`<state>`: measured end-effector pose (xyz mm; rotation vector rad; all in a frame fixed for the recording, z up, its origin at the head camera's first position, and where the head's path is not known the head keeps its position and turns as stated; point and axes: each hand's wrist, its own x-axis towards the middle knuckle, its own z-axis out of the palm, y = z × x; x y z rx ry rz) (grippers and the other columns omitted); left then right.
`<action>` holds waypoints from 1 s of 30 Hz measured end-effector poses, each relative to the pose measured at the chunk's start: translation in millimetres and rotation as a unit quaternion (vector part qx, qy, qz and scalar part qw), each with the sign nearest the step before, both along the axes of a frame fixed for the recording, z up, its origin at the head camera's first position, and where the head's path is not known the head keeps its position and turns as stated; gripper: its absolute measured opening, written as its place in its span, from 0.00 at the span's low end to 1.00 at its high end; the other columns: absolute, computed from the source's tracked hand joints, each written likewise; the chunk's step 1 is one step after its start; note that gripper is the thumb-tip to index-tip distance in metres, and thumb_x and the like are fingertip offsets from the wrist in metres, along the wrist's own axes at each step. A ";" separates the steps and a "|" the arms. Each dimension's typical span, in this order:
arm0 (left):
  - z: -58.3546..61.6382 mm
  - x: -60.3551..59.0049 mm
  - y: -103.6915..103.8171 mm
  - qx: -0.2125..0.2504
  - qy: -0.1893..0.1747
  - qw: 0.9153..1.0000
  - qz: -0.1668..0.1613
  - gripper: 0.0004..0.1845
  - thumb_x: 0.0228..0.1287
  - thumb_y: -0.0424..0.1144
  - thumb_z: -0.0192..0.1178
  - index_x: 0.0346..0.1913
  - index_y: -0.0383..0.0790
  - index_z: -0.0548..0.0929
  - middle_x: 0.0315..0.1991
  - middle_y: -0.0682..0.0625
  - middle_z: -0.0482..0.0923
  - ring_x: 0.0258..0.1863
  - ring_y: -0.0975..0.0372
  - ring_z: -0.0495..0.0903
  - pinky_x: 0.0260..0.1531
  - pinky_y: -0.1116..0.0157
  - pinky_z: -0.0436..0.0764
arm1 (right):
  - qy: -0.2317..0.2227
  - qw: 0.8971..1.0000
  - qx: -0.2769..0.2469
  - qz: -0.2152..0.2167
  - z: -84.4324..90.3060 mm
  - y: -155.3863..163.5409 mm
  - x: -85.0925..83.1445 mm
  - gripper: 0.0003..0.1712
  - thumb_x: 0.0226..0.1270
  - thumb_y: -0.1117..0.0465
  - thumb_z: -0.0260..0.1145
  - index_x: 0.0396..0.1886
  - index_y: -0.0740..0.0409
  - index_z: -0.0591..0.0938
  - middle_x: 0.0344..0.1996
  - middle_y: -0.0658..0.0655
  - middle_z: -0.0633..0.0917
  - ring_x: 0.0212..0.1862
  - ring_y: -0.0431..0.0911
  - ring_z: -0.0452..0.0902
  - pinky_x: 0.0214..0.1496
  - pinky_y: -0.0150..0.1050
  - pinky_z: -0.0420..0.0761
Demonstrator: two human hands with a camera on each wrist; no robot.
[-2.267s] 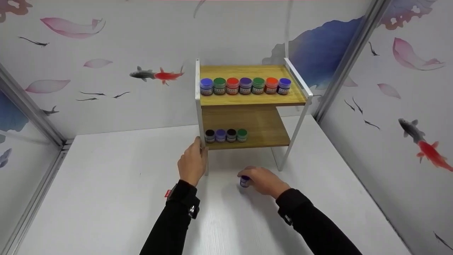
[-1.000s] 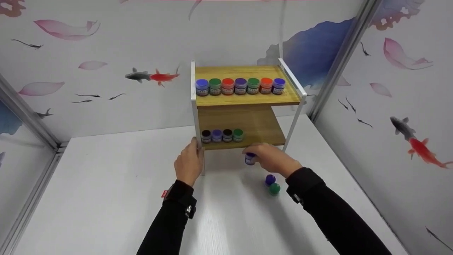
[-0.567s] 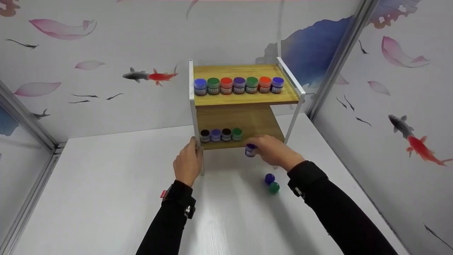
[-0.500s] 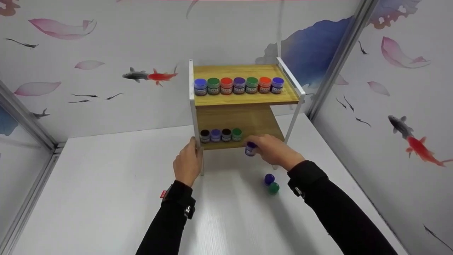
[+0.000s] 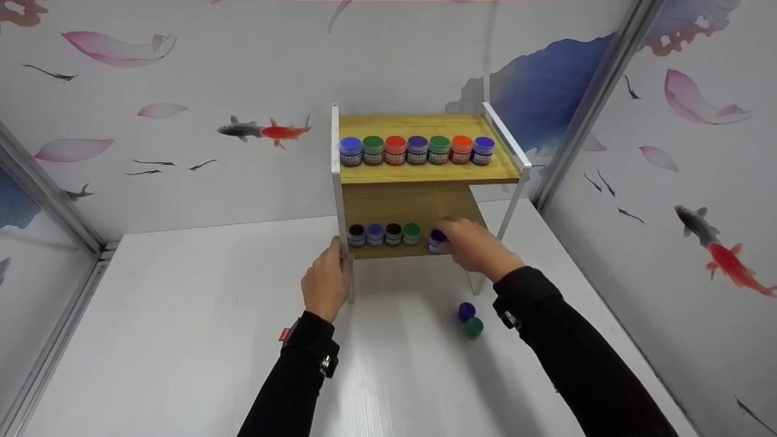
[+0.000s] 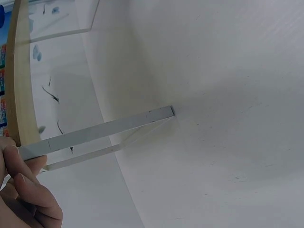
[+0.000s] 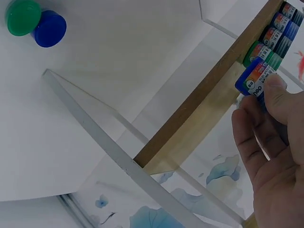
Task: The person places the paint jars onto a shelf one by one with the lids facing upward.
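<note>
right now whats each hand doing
Left hand: grips the white metal front leg of the shelf.
Right hand: pinches a small blue-lidded paint jar.

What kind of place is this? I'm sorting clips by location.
Probably a staged booth, not a home: fish-printed panel walls enclose a white table with a small wooden shelf of paint jars.

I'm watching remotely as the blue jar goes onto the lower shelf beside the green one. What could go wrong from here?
1. The right hand holds the blue jar close beside the green jar; a nudge might knock that row of four.
2. The jar sits near the lower shelf front edge, so it might tip off if released early.
3. The two loose jars on the table lie under the right sleeve and could get swept.
</note>
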<state>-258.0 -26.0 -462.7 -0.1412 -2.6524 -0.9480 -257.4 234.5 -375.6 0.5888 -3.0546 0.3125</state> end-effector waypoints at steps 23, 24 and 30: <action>-0.7 1.8 2.5 -0.003 0.005 1.000 -0.008 0.05 0.71 0.41 0.56 0.42 0.43 0.76 0.28 0.52 0.79 0.20 0.63 0.73 0.17 0.67 0.66 | -0.006 0.999 0.004 -0.050 -12.6 -8.3 -19.1 0.22 0.69 0.66 0.61 0.63 0.59 0.75 0.57 0.64 0.80 0.59 0.57 0.78 0.61 0.54 0.75; -0.7 1.2 2.2 -0.003 0.005 1.000 -0.008 0.05 0.71 0.41 0.56 0.43 0.43 0.76 0.28 0.52 0.79 0.20 0.63 0.73 0.17 0.67 0.66 | -0.005 0.999 0.004 -0.048 -12.4 -8.7 -19.9 0.22 0.69 0.66 0.61 0.63 0.59 0.75 0.57 0.64 0.80 0.58 0.57 0.78 0.61 0.54 0.75; -2.5 -2.0 -0.8 -0.003 0.008 1.000 -0.002 0.06 0.71 0.41 0.56 0.44 0.44 0.77 0.29 0.52 0.80 0.22 0.62 0.75 0.18 0.66 0.68 | 0.000 0.999 0.003 -0.037 -12.5 -11.6 -24.7 0.22 0.68 0.67 0.62 0.62 0.60 0.76 0.57 0.64 0.81 0.58 0.56 0.78 0.62 0.53 0.75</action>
